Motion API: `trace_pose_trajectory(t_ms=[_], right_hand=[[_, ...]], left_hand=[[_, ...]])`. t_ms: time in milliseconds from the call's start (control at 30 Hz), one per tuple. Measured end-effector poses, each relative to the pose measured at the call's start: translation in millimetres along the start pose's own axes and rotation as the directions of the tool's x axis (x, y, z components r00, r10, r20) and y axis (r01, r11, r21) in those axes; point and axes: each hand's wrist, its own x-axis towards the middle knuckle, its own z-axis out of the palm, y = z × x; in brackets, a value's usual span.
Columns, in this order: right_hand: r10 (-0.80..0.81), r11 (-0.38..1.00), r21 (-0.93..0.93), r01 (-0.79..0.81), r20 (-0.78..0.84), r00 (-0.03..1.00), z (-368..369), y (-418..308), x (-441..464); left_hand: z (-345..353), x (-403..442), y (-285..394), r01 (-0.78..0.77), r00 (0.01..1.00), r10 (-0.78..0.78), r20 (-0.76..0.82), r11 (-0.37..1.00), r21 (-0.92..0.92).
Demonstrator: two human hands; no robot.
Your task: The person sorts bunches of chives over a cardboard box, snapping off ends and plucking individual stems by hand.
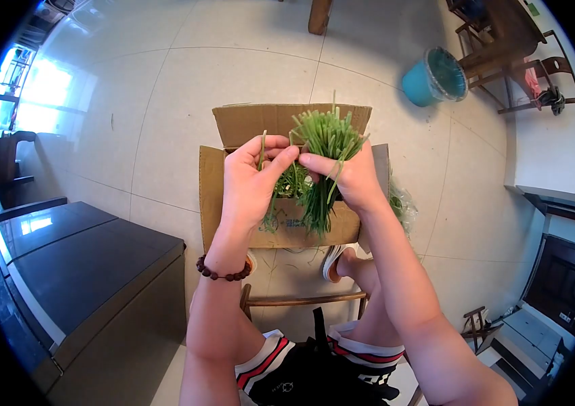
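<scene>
My right hand (357,177) is closed round a thick bunch of green chives (328,135), with the pale cut ends up and the darker leaves hanging down. My left hand (252,179) is closed in a pinch beside it, thumb and fingertips on a thin chive stalk (262,150). The fingertips of both hands nearly meet. Below them stands an open cardboard box (233,126) with its flaps folded out. More loose greens (292,181) lie inside, partly hidden by my hands and the bunch.
Clear plastic wrapping (402,206) lies at the box's right side. A blue bucket (419,84) with a plastic liner stands on the tiled floor at the upper right, near wooden furniture (504,40). A dark cabinet (91,250) is at my left. Green scraps lie near my feet.
</scene>
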Motion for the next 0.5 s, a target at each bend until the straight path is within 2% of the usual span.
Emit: trace_pose_trajectory(t_ms=[133,200,333,400,433,500], right_hand=[[-0.058,0.997,0.037,0.062,-0.093,0.994,-4.3,2.5,4.1],[-0.073,0.996,0.048,0.080,-0.135,0.988,-9.5,0.3,5.8],[-0.098,0.993,0.043,0.109,-0.215,0.972,-18.5,-3.0,7.7],[-0.100,0.993,0.034,0.110,-0.223,0.970,-24.8,-2.9,8.1],[-0.072,0.997,0.012,0.077,-0.224,0.972,-27.5,-2.7,8.0],[-0.027,0.999,-0.032,0.021,-0.199,0.980,-25.2,-6.5,6.3]], left_hand=[[-8.0,0.1,-0.2,0.019,0.999,-0.022,0.045,0.997,0.071],[-11.0,0.1,1.2,0.060,0.995,-0.074,0.060,0.974,0.219],[-14.2,0.4,1.0,-0.001,0.997,-0.021,0.080,0.963,0.270],[-14.5,-0.8,7.8,0.120,0.991,-0.129,0.042,0.976,0.180],[-16.3,-0.3,6.9,0.119,0.991,-0.129,0.041,0.976,0.180],[-19.9,1.2,3.9,0.203,0.978,-0.199,0.060,0.976,-0.080]])
